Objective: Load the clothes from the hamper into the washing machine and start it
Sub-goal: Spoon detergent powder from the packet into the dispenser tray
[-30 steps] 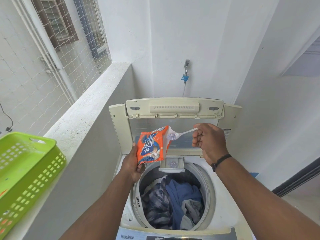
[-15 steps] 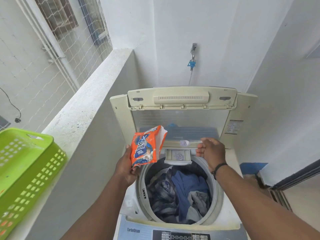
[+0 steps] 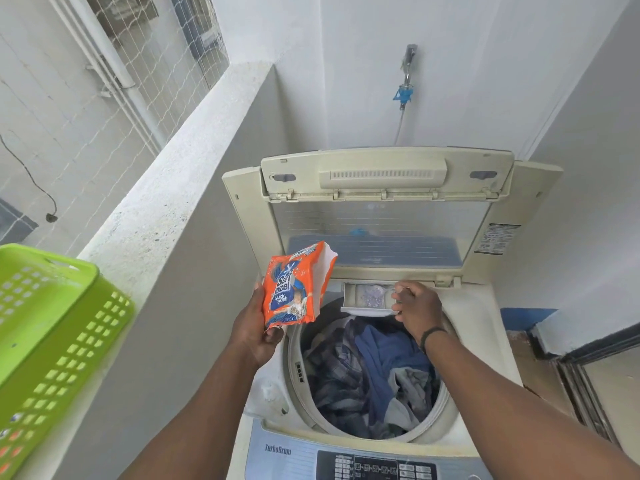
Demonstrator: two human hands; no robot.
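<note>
The top-loading washing machine stands with its lid raised. Blue, grey and checked clothes fill the drum. My left hand grips an orange detergent packet, torn open at the top, over the drum's left rim. My right hand is curled over the right end of the pulled-out detergent drawer, pinching a small white spoon that is mostly hidden by the fingers. Bluish powder lies in the drawer. The green hamper sits on the ledge at the left.
A concrete ledge with netting above runs along the left of the machine. A tap with a hose hangs on the back wall. The control panel lies at the near edge. A door frame is at the right.
My right hand took the spoon from the packet's mouth down to the detergent drawer. The left hand lowered the packet slightly. The camera tilted down toward the machine.
</note>
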